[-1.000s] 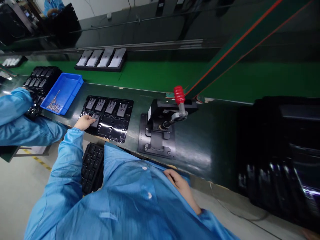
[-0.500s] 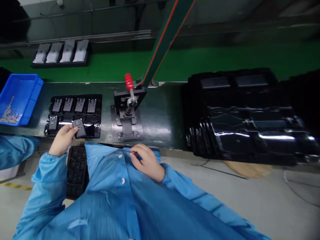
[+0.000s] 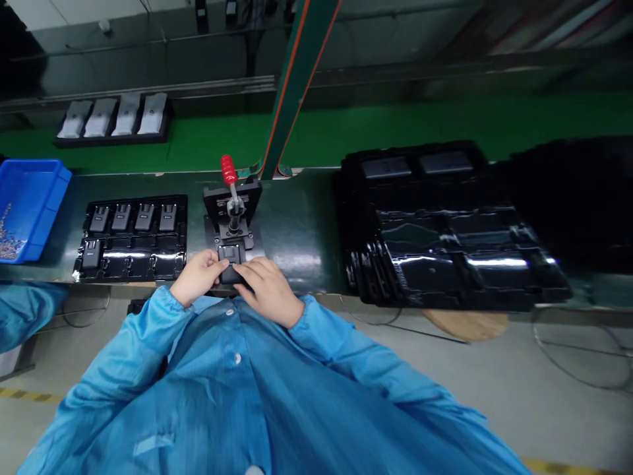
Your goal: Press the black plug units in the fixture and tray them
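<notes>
A small dark grey rectangular device (image 3: 230, 262) is at the front of a toggle clamp fixture (image 3: 234, 214) with a red handle (image 3: 228, 169). My left hand (image 3: 198, 276) pinches its left side between thumb and fingers. On its right side my right hand (image 3: 267, 288) has thumb and fingers closed round the edge. The red handle points up, and the clamp's plunger is behind the device. Left of the fixture, a black plastic tray (image 3: 133, 267) holds several similar devices, a full back row and one at the front left.
A blue bin (image 3: 42, 218) with small metal parts stands at the far left. Stacked black trays (image 3: 435, 264) fill the right of the bench. Behind lies a tray of grey wrapped items (image 3: 119, 119). A green post (image 3: 297, 86) rises behind the fixture. Another person's blue sleeve (image 3: 30, 313) shows at left.
My left hand has carried the device from over the tray rightward to the fixture. My right hand has moved from in front of my coat up to the device. The view has shifted slightly.
</notes>
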`<state>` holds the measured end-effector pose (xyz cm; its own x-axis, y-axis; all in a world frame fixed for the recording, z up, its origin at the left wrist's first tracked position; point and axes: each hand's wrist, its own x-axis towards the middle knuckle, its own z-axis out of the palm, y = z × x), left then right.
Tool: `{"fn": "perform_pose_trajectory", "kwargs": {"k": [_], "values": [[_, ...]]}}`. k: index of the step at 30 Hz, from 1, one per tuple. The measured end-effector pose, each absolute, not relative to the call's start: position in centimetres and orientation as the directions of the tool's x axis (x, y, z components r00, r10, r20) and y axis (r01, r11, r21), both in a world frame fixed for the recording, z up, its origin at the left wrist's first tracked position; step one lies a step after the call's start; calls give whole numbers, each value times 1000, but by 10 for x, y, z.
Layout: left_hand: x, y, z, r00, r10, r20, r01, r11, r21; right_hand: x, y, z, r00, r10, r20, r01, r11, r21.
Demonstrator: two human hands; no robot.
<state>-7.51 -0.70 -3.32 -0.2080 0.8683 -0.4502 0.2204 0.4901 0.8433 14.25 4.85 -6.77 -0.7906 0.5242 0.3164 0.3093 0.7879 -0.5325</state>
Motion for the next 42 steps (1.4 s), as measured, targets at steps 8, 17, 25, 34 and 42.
{"fn": "perform_pose_trajectory", "kwargs": {"k": [8,17,25,34,42], "values": [[-71,16,-51,-255,923,-288,626,384,679,149,69,-77,-790,552,265,371,775,-511],[-67,18,-44,-259,913,-316,744,397,538,150,76,-81,-788,555,266,350,760,-548],[-67,21,-38,-263,906,-331,823,390,412,149,78,-80,-786,570,239,372,745,-554],[-72,-6,-33,-292,929,-226,766,369,526,151,77,-16,-505,671,543,245,715,-655],[-92,-93,-18,-455,878,-148,592,422,686,96,149,67,-384,669,636,200,733,-650]]}}
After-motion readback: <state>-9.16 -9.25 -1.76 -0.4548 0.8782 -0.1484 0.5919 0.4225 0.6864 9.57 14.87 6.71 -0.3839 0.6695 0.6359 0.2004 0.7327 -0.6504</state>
